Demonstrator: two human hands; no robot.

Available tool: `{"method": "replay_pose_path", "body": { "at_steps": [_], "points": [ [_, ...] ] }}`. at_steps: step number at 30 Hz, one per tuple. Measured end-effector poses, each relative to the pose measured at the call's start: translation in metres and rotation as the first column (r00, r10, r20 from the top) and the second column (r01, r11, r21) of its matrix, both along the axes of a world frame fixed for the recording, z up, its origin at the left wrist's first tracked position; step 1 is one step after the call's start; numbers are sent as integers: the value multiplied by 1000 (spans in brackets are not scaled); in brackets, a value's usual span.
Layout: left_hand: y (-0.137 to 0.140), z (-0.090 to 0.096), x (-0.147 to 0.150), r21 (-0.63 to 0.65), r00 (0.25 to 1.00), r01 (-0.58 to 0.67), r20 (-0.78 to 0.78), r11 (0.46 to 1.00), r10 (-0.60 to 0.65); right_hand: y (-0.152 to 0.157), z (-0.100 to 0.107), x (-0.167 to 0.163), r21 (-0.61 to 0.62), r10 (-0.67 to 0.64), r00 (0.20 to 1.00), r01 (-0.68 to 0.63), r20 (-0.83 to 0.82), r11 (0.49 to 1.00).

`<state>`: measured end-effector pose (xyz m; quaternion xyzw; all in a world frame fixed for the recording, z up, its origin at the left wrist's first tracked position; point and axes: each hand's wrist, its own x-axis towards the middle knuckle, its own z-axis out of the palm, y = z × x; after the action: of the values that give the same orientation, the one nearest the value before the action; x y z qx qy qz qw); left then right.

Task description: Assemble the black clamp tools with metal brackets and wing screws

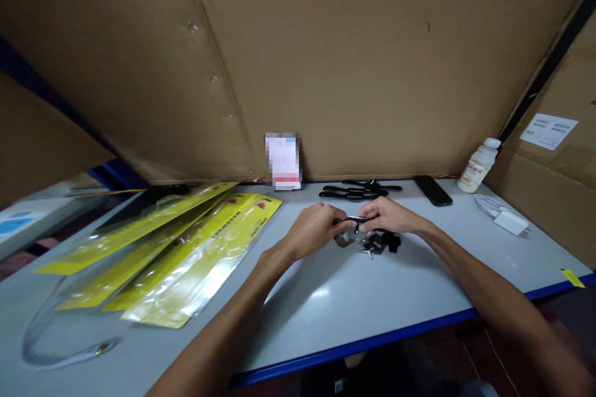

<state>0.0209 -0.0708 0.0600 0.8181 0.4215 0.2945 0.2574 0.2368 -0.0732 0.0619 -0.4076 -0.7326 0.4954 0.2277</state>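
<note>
My left hand [317,224] and my right hand [387,216] are close together over the table. Between them they grip a black spokeshave [357,219], each hand closed on one side; a pale strip shows along its middle, and my fingers hide its ends. Just below lie small silver screws [369,254] and black parts [392,242], too small to make out fully. Beyond my hands, several more black spokeshaves [361,191] with long thin handles rest in a loose group.
Yellow-backed clear packages [200,254] fan out on the left, near a white cable [35,329]. A blurred upright card [284,161] stands at the back. To the right are a black phone [433,190], a bottle [478,166] and a white charger [510,222]. Cardboard walls [354,62] enclose the table.
</note>
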Motion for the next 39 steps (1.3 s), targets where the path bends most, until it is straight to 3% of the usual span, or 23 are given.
{"method": "replay_pose_path", "body": {
  "at_steps": [2, 4, 5, 6, 7, 8, 9, 10, 11, 12, 14, 17, 20, 23, 26, 30, 35, 39],
  "points": [
    [0, 6, 0, 118, 972, -180, 172, 977, 159, -2, -1, -6, -16, -151, 984, 151, -95, 988],
    [-1, 10, 1, 208, 847, -436, 423, 876, 322, -5, -1, -13, -58, -325, 921, 320, -214, 946],
    [-1, 10, 2, 195, 775, -522, 515, 830, 366, -7, -1, -16, -96, -399, 876, 388, -271, 917],
    [-1, 10, 3, 132, 727, -547, 564, 827, 391, -9, -1, -19, -142, -462, 827, 441, -321, 886],
    [-2, 8, 6, 20, 716, -498, 573, 867, 398, -11, -1, -22, -188, -515, 777, 480, -362, 857],
    [-4, 5, 10, -129, 738, -375, 557, 918, 380, -13, -1, -25, -235, -558, 729, 506, -396, 830],
    [-6, 1, 15, -296, 773, -200, 538, 934, 336, -16, -2, -27, -281, -592, 685, 522, -425, 805],
    [-9, -2, 21, -448, 798, -10, 536, 894, 277, -18, -4, -30, -320, -619, 644, 530, -450, 785],
    [-12, -6, 27, -551, 801, 152, 556, 821, 224, -20, -6, -33, -354, -639, 608, 533, -471, 768],
    [-16, -10, 33, -597, 782, 259, 591, 759, 198, -22, -8, -36, -382, -655, 578, 534, -487, 754],
    [-23, -15, 44, -598, 718, 346, 665, 723, 207, -27, -12, -43, -414, -674, 544, 533, -501, 738],
    [-29, -18, 52, -555, 662, 283, 703, 782, 259, -35, -13, -51, -404, -658, 568, 520, -494, 752],
    [-31, -17, 50, -529, 675, 204, 686, 824, 273, -38, -7, -51, -354, -540, 678, 410, -499, 841],
    [-31, -14, 45, -517, 679, 176, 680, 838, 276, -31, -3, -43, -184, -407, 758, 366, -510, 912],
    [-29, -12, 41, -497, 692, 132, 666, 858, 280, -20, -4, -36, -1, -363, 786, 419, -501, 908],
    [-28, -12, 41, -453, 711, 70, 648, 889, 274, -13, -9, -32, 48, -339, 813, 409, -473, 911],
    [-27, -12, 41, -419, 736, 148, 652, 896, 184, -12, -11, -25, 175, -373, 814, 488, -446, 855],
    [-24, -14, 40, -386, 753, 140, 639, 912, 155, -10, -14, -22, 247, -345, 837, 474, -424, 845]
  ]
}}
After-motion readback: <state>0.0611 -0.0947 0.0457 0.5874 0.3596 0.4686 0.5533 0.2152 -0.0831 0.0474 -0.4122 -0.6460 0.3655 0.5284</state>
